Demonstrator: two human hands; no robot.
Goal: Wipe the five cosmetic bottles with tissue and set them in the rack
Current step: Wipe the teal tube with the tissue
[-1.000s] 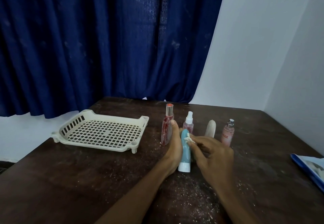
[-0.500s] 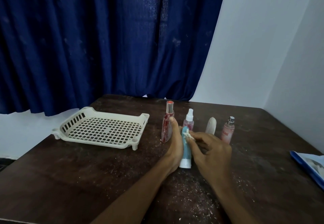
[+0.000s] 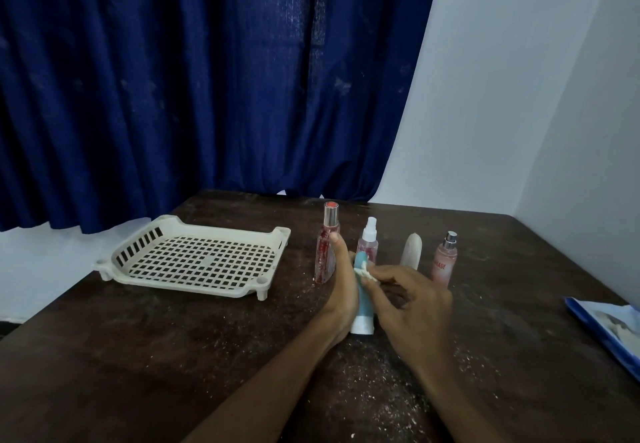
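A cream slotted rack sat on a dark wooden table, and nothing lay inside it. All five bottles were outside the rack, to its right.

The blue tube stood nearest the person of the five, right of the rack and upright on its white cap. The left hand gripped it along the side facing the rack, with one finger reaching up past the tube's top. How the other fingers lay behind the tube could not be told. The right hand came in from the side away from the rack. Its fingertips pinched a small wad of white tissue against the upper part of the tube. So the two hands were close together, both on the one tube.

Behind the hands four bottles stood in a row running away from the rack. First, just beside the rack's right edge, came a tall red bottle with a clear cap. Next stood a pink spray bottle with a white nozzle, then a white bottle, then a pink bottle with a silver cap, farthest from the rack.

White crumbs speckled the table right of the rack, under the forearms. A blue-edged packet lay well apart from the rack at the table's far right. A dark blue curtain hung behind the rack.
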